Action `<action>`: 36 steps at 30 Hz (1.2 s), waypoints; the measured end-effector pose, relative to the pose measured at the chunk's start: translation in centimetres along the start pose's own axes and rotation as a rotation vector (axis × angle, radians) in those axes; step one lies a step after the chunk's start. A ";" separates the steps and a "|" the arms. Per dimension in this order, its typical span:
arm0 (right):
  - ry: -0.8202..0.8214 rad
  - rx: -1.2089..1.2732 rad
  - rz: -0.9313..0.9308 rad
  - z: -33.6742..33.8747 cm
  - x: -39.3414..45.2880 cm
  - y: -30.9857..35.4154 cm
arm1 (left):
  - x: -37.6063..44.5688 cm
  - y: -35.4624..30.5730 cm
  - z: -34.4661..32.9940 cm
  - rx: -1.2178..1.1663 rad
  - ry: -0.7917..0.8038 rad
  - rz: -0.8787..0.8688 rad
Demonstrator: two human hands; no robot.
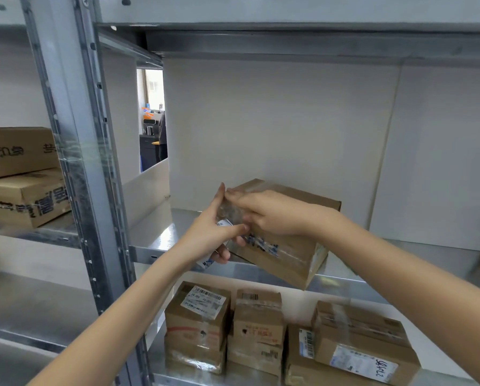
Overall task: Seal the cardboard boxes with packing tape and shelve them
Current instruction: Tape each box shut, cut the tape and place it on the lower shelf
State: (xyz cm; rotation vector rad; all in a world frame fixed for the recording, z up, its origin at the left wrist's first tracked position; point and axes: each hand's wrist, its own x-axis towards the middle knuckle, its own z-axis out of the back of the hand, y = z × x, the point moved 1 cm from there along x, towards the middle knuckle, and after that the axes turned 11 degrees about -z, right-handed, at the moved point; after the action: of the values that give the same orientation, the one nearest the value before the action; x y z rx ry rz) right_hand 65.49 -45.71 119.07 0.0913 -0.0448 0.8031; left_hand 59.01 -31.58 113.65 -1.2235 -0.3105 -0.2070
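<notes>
- Cardboard box (286,240), taped, blue print on its near side, sits on the metal shelf (160,235), its near corner overhanging the front edge.
- Left hand (209,232) at the box's left end: fingers straight up against it, thumb across toward the right hand, lower fingers curled under a white label (208,262) at the bottom corner.
- Right hand (269,213) lies on top of the box's left end, fingers bent over clear packing tape (230,211), pressing it down.
- Lower shelf, near: several taped boxes (198,324) with shipping labels.
- Far left bay: two stacked cartons (21,176).
</notes>
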 end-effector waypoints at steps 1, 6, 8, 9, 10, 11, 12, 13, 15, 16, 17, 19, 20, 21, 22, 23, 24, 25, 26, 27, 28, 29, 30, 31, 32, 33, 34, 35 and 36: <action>-0.021 -0.021 0.024 -0.1 -0.1 0.3 | -0.1 0.0 0.1 0.005 0.006 -0.004; -0.040 0.143 -0.037 0.6 -1.0 -0.3 | -1.1 0.1 0.5 -0.048 0.039 -0.007; 0.017 0.076 -0.128 1.1 -1.4 -1.3 | -1.7 0.5 0.6 -0.053 0.021 -0.002; 0.045 0.025 -0.171 1.3 -1.6 -1.8 | -2.1 0.8 0.5 -0.073 -0.008 -0.017; 0.061 0.002 -0.198 1.4 -1.8 -2.2 | -2.5 1.0 0.4 -0.105 -0.043 -0.044; 0.065 0.009 -0.209 1.5 -2.0 -2.4 | -2.9 1.4 0.3 -0.124 -0.079 -0.082; 0.059 0.026 -0.207 1.5 -2.2 -2.6 | -3.4 1.9 0.2 -0.121 -0.110 -0.129; 0.047 0.035 -0.204 1.5 -2.3 -2.6 | -3.8 2.4 0.2 -0.101 -0.129 -0.176; 0.025 0.034 -0.206 1.6 -2.4 -2.6 | -4.6 3.7 -0.2 -0.082 -0.151 -0.254; 0.021 0.038 -0.210 1.6 -2.4 -2.6 | -5.0 4.3 -0.4 -0.100 -0.162 -0.275; 0.020 0.045 -0.214 1.7 -2.3 -2.6 | -5.4 4.9 -0.7 -0.122 -0.187 -0.286; 0.025 0.061 -0.222 1.7 -2.0 -2.8 | -5.9 5.6 -1.2 -0.151 -0.271 -0.295; 0.030 0.065 -0.227 1.7 -1.9 -2.9 | -6.1 5.9 -1.5 -0.146 -0.311 -0.296; 0.036 0.066 -0.230 1.7 -1.9 -2.9 | -6.1 6.1 -1.7 -0.120 -0.341 -0.295; 0.041 0.062 -0.233 1.7 -1.9 -3.0 | -6.2 6.2 -1.8 -0.082 -0.360 -0.291; 0.048 0.057 -0.234 1.7 -1.9 -2.9 | -6.2 6.1 -1.9 -0.042 -0.366 -0.279; 0.057 0.056 -0.236 1.7 -1.9 -2.8 | -6.3 6.0 -2.0 -0.005 -0.366 -0.257; 0.065 0.058 -0.241 1.7 -2.0 -2.8 | -6.4 5.9 -2.1 0.031 -0.365 -0.231; 0.068 0.065 -0.246 1.9 -2.0 -2.7 | -6.6 5.6 -2.1 0.063 -0.363 -0.205; 0.061 0.072 -0.250 2.0 -2.1 -2.5 | -6.6 5.4 -2.1 0.091 -0.359 -0.184; 0.036 0.060 -0.256 2.0 -2.3 -2.2 | -6.6 5.2 -2.0 0.111 -0.352 -0.168; -0.019 -0.002 -0.262 1.8 -2.6 -1.8 | -6.6 5.2 -2.0 0.123 -0.339 -0.160; -0.103 -0.130 -0.270 1.4 -3.1 -1.1 | -6.5 5.1 -2.0 0.130 -0.318 -0.160; -0.198 -0.291 -0.277 0.7 -3.7 -0.3 | -6.4 5.0 -2.1 0.133 -0.293 -0.170; -0.271 -0.435 -0.284 -0.3 -4.4 0.4 | -6.3 4.8 -2.2 0.125 -0.270 -0.183; -0.295 -0.543 -0.305 -1.4 -5.2 1.1 | -6.3 4.7 -2.3 0.105 -0.254 -0.194; -0.286 -0.624 -0.341 -2.5 -5.8 1.5 | -6.3 4.7 -2.3 0.078 -0.245 -0.198; -0.273 -0.684 -0.383 -3.5 -6.3 1.7 | -6.3 4.6 -2.4 0.049 -0.245 -0.193; -0.280 -0.721 -0.425 -4.3 -6.5 1.6 | -6.3 4.7 -2.4 0.023 -0.254 -0.181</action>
State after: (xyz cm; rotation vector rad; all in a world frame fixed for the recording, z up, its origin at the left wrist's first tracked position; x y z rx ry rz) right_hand 59.81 -48.85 114.39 -0.4581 -0.5568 0.3092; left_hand 54.90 -32.37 106.64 -1.2010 -0.6440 -0.2030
